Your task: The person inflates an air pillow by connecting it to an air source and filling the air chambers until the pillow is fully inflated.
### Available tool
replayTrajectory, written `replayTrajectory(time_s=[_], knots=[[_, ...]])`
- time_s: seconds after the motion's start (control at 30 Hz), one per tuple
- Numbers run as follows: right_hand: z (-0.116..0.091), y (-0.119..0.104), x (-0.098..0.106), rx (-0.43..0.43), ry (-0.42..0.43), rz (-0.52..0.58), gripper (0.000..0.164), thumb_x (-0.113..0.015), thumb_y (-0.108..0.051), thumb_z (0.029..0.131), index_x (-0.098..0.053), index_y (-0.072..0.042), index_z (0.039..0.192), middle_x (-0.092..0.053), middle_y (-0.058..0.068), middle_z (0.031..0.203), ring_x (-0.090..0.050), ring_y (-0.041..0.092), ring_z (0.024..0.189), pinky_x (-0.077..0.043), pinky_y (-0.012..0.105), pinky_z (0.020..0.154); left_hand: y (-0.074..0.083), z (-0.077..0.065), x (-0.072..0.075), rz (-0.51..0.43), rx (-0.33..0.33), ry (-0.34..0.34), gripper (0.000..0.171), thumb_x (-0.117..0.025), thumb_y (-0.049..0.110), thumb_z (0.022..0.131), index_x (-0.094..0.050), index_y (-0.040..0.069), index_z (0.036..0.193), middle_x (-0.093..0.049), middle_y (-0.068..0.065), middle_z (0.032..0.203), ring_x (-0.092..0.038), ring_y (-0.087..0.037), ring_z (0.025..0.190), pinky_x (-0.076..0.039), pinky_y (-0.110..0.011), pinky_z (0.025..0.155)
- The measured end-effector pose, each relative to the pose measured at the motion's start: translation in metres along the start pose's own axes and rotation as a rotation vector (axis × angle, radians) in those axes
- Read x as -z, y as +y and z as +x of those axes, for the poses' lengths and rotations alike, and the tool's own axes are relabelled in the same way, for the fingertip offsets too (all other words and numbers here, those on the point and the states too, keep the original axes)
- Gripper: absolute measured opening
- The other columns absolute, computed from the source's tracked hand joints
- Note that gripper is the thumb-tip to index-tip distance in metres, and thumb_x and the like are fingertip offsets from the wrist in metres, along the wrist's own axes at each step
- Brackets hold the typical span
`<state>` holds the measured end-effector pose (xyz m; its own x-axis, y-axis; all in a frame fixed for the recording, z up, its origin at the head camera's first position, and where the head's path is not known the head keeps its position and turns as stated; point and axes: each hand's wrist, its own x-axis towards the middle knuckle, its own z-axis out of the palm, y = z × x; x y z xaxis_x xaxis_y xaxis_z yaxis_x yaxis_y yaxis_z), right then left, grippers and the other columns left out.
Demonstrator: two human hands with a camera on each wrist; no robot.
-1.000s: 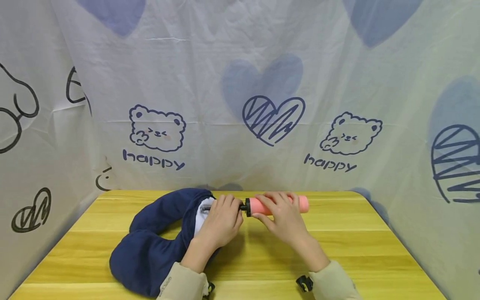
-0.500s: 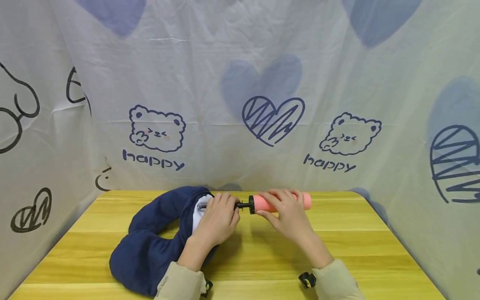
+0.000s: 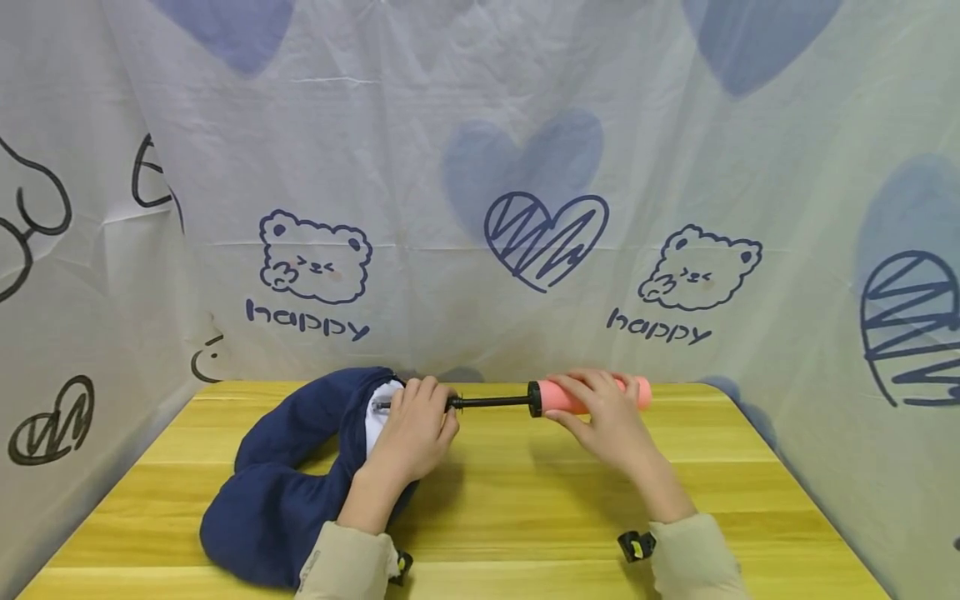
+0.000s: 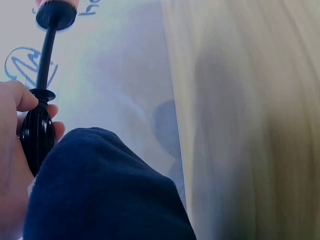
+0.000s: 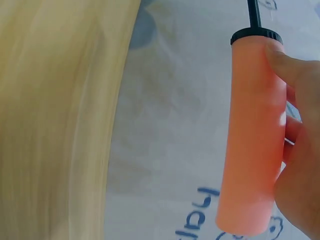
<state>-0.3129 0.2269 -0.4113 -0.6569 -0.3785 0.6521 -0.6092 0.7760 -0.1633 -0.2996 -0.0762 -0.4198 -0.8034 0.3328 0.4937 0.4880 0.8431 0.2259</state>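
Note:
A hand pump with a pink barrel [image 5: 252, 135] and a black rod [image 3: 495, 402] is held sideways above the table. My right hand [image 3: 607, 417] grips the barrel, its thumb near the black collar [image 4: 56, 16]. Around the pump's black handle [image 4: 37, 132] curl the fingers of my left hand [image 3: 416, 425]. The handle's nozzle end points at the white lining [image 3: 377, 414] in the opening of a navy U-shaped neck pillow [image 3: 262, 508]. In the left wrist view the navy fabric [image 4: 107, 190] bulges up beside the left hand.
The wood-grain table [image 3: 540, 517] spans the lower view. White printed cloth [image 3: 450, 317] hangs behind it and along both sides, close to the table's back edge. A small black device sits at each sleeve cuff.
The pink barrel and right hand have moved right, and more of the black rod shows. The left hand has shifted slightly left, along with the neck pillow.

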Motion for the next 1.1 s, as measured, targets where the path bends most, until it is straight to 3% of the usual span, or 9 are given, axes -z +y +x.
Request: replayTrajectory(time_s=[0.3, 0.53, 0.77, 1.1], knots=[[-0.001, 0.007, 0.007, -0.020, -0.008, 0.015, 0.051, -0.084, -0.032, 0.088, -0.070, -0.012, 0.133, -0.067, 0.012, 0.127, -0.058, 0.037, 0.121, -0.024, 0.064, 0.105, -0.008, -0.001, 0.004, 0.014, 0.024, 0.017, 0.025, -0.054, 0.018, 0.103, -0.065, 0.005, 0.122, -0.057, -0.008, 0.114, -0.046, -0.029, 0.105, -0.036, -0.046, 0.091], [0.002, -0.014, -0.011, 0.023, -0.032, -0.016, 0.051, -0.083, -0.037, 0.088, -0.072, -0.014, 0.132, -0.069, 0.010, 0.123, -0.061, 0.035, 0.118, -0.030, 0.064, 0.104, 0.009, 0.001, -0.008, 0.041, -0.063, -0.004, 0.023, -0.052, 0.018, 0.104, -0.065, 0.007, 0.119, -0.059, -0.009, 0.113, -0.050, -0.030, 0.105, -0.040, -0.046, 0.090], [0.001, -0.037, -0.028, 0.101, 0.013, -0.036, 0.049, -0.083, -0.039, 0.087, -0.074, -0.012, 0.127, -0.071, 0.010, 0.117, -0.064, 0.034, 0.111, -0.039, 0.061, 0.096, 0.026, -0.001, -0.019, 0.088, -0.132, 0.008, 0.017, -0.053, 0.017, 0.102, -0.063, 0.006, 0.109, -0.056, -0.006, 0.102, -0.049, -0.026, 0.094, -0.037, -0.039, 0.079], [0.003, -0.043, -0.030, 0.097, 0.023, -0.024, 0.048, -0.081, -0.040, 0.088, -0.074, -0.014, 0.128, -0.070, 0.009, 0.119, -0.064, 0.033, 0.111, -0.038, 0.058, 0.096, 0.028, 0.000, -0.020, 0.111, -0.127, 0.015, 0.016, -0.054, 0.017, 0.102, -0.063, 0.007, 0.109, -0.056, -0.007, 0.101, -0.046, -0.025, 0.091, -0.035, -0.037, 0.077]])
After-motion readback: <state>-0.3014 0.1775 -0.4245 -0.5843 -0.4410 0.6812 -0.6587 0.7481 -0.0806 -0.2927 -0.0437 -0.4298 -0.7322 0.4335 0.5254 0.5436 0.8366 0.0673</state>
